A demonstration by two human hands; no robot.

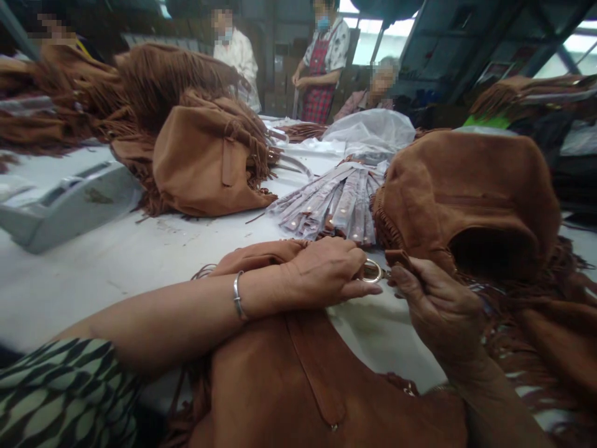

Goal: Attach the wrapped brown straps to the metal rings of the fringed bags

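Your left hand (326,270) is nearly closed, thumb and fingers pinching one ring (372,272) of shiny, round metal. Your right hand (436,305) is closed too, gripping one short brown strap (397,258) close beside the ring, with a small metal clasp (386,274) between them (your fingers partly cover it, so you can't tell whether clasp and ring are joined). One smooth silver bangle (239,295) circles your left wrist.

Under your forearms lies one soft, suede-like brown bag (261,373), a flat tab running down its side; whatever it holds is hidden. Just beyond your right hand, a second bag (485,174) stands rounded and full, its one dark mouth facing you, the inside too dark to read. Past your left forearm a third bag (200,162) leans against a fringed heap (172,74) of the same brown.

Between those two, a fan of straps (338,199) lies in clear, crinkled sleeves with metal studs, overlapping too much to count; behind it puffs a sheet of filmy plastic (373,130). One hard grey box (69,208) sits at the left of the white table (116,274), its contents unclear. Four people are across from you, one in a checked red apron (319,74).
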